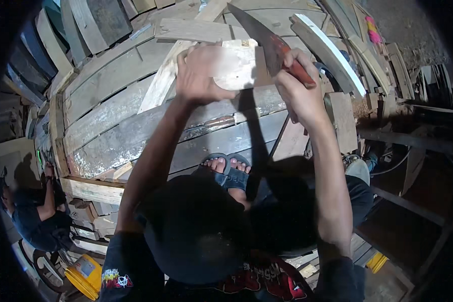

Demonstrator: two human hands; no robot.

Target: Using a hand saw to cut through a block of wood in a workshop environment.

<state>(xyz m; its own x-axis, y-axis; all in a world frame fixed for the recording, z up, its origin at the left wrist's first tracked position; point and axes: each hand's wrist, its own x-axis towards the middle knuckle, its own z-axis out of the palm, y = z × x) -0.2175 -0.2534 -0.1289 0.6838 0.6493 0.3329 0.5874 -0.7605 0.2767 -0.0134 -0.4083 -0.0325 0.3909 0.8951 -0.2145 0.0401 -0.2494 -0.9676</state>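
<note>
My right hand (pixel 302 95) is wrapped round the orange-red handle of a handsaw (pixel 260 38). Its dark blade slants up and to the left, beside the right end of a pale wood block (pixel 239 68). Whether the teeth touch the wood cannot be told. Over the block's left part lies my left hand (pixel 199 75), gripping it with the thumb stretched along the near edge. A blurred patch hides some of its fingers. Under the block are weathered planks (pixel 186 118) and a light board (pixel 158 93) running at a slant.
A long white-edged beam (pixel 332 55) lies at the right, past the saw. Another loose board (pixel 191 30) rests at the far side. My sandalled feet (pixel 229 166) are close to the planks. At the left sits another person (pixel 38 211), near a yellow container (pixel 84 276).
</note>
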